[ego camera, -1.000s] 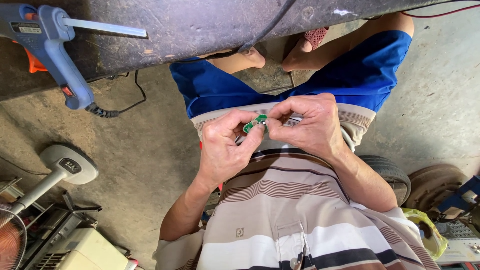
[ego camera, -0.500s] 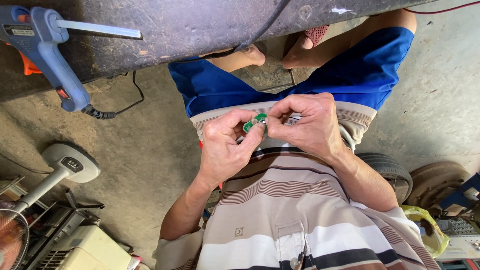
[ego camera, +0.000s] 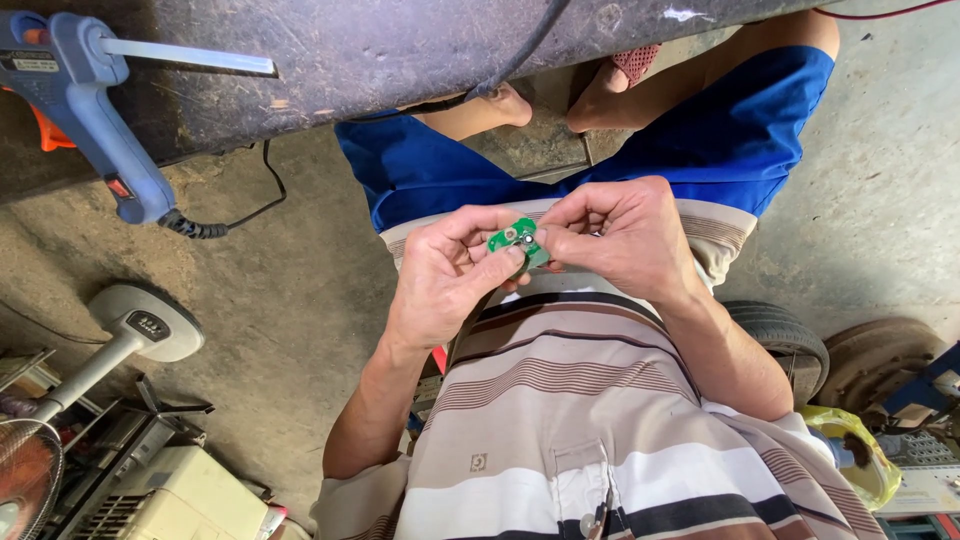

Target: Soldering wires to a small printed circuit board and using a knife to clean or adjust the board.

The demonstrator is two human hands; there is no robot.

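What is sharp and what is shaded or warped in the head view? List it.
Head view: the left hand, right hand and small green circuit board are sharp in even daylight; the bench shades the floor beneath it; the wide lens stretches the glue gun near the corner.

1. A small rectangular label, pale with dark print, is sitting on the side of the blue plastic glue gun, which is lying at the upper left on the dark worn surface.
2. A small dark rectangular control panel is showing on the top of the grey round fan base, which is standing on the concrete floor at the left.
3. A tiny square tan label is sitting on the striped shirt's chest.
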